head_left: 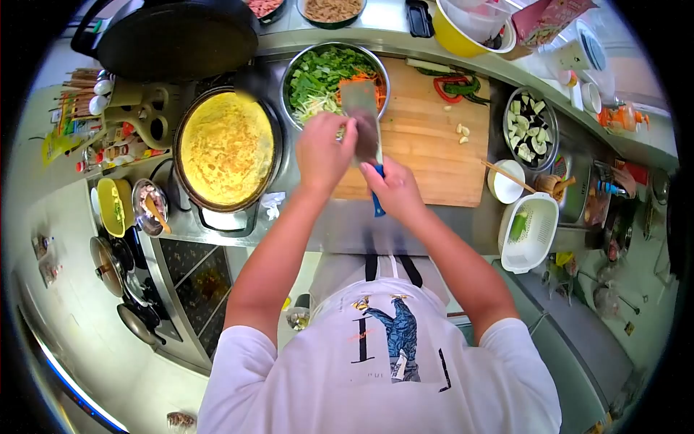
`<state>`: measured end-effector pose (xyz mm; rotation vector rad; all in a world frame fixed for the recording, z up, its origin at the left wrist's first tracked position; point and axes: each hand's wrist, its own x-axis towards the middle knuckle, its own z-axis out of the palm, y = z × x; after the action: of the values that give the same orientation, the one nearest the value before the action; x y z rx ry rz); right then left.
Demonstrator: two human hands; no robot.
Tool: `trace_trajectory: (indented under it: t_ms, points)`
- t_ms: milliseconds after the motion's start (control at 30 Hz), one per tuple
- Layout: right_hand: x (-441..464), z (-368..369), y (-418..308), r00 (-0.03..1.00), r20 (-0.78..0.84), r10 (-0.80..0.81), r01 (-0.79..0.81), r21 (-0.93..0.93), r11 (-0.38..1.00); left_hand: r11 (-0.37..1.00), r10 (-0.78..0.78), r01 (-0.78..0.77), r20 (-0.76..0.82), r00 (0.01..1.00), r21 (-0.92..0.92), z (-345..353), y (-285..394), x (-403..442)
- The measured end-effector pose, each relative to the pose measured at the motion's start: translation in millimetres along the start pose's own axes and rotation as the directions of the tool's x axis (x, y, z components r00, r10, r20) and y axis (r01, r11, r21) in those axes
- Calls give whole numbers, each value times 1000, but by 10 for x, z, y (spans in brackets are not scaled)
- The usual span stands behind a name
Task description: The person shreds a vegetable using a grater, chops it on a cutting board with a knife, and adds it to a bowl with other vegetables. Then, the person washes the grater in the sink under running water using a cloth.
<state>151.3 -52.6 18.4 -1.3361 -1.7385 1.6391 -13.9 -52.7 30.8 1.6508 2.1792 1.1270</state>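
Observation:
My right hand [394,189] is wrapped round the blue handle of a cleaver [363,119], whose blade tilts up over the right edge of a metal bowl [287,81]. Green leaves, pale shreds and orange carrot shreds [367,78] lie in that bowl. Beside the blade, at the bowl's near edge, my left hand [325,153] has its fingers drawn together; anything between them is too small to name. Under the cleaver, the wooden cutting board [426,170] bears garlic cloves [463,134], red and green peppers [463,87] and a pale green stalk.
A round pan [277,155] with a yellow pancake [225,148] is at left, below a raised black lid [177,40]. At right are a bowl of cut eggplant [529,129], a white bowl [504,186] with a wooden stick and a white strainer [533,249].

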Motion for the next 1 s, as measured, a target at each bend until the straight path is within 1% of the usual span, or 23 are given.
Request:
trace_trajectory:
  t_ms: [33,100,167,200,233,267,300,367,400,433,467,500,567,600,667,700,767,800,833,867,933,967,1000]
  points:
    - [145,28,-14,999,30,19,-18,-36,999,998,-13,15,-27,1000,62,-63,-78,70]
    - [264,56,-85,997,70,40,-34,-74,997,967,105,-78,-102,989,243,-52,-442,127]
    - [379,-37,-267,994,45,97,-91,-117,989,968,81,-40,-156,985,247,-111,-580,115]
    - [394,-72,-261,996,33,86,-82,-122,989,990,-67,89,-181,981,114,-159,-606,61]
    - [372,-113,-243,995,42,95,-89,-124,988,975,-222,222,-180,958,-22,-204,-614,-48]
    - [352,-167,-235,995,20,101,-97,-132,986,941,-335,315,-190,923,-126,-238,-608,-157]
    - [355,-232,-247,995,-4,100,-100,-140,985,939,-340,321,-193,920,-125,-255,-621,-275]
    - [277,-360,-221,993,12,118,-115,-135,984,869,-484,470,-67,873,-157,-214,-701,-545]
    - [228,-413,-92,993,-53,101,-109,-167,980,852,-510,506,5,860,-132,-155,-759,-686]
    - [167,-485,-6,989,-120,84,-107,-198,974,851,-512,509,8,859,-132,-70,-796,-816]
    - [86,-582,66,986,-150,66,-113,-324,939,827,-533,534,59,844,-177,34,-813,-961]
    - [14,-661,127,987,-142,77,-119,-319,940,798,-554,564,107,825,-214,76,-790,-1075]
    - [-119,-753,268,961,-254,-109,-66,-592,803,796,-561,598,251,789,-99,46,-559,-1184]
    - [-169,-789,349,965,-241,-100,-61,-583,810,790,-574,607,246,781,-82,38,-460,-1258]
    - [-209,-869,501,939,-259,-228,4,-653,757,723,-609,687,406,682,-69,64,-316,-1334]
    - [-206,-885,554,939,-261,-223,1,-649,761,723,-611,688,407,679,-63,100,-328,-1390]
    - [-143,-930,664,958,-214,-190,-18,-708,706,641,-668,759,404,625,-115,185,-330,-1515]
    - [-105,-941,714,952,-190,-238,40,-697,716,641,-666,760,412,622,-111,183,-312,-1556]
    - [-47,-945,789,952,-199,-233,29,-699,715,690,-653,722,388,650,-48,166,-315,-1581]
    - [-11,-945,881,952,-156,-262,84,-693,716,734,-634,679,373,678,14,145,-314,-1616]
    - [-22,-990,968,954,-102,-282,143,-673,726,810,-561,585,354,748,47,94,-390,-1688]
    - [-47,-986,951,956,-94,-278,148,-663,734,809,-537,587,364,761,-34,89,-457,-1752]
    - [-111,-975,1033,942,-140,-306,144,-654,742,761,-554,640,404,728,-108,120,-556,-1805]
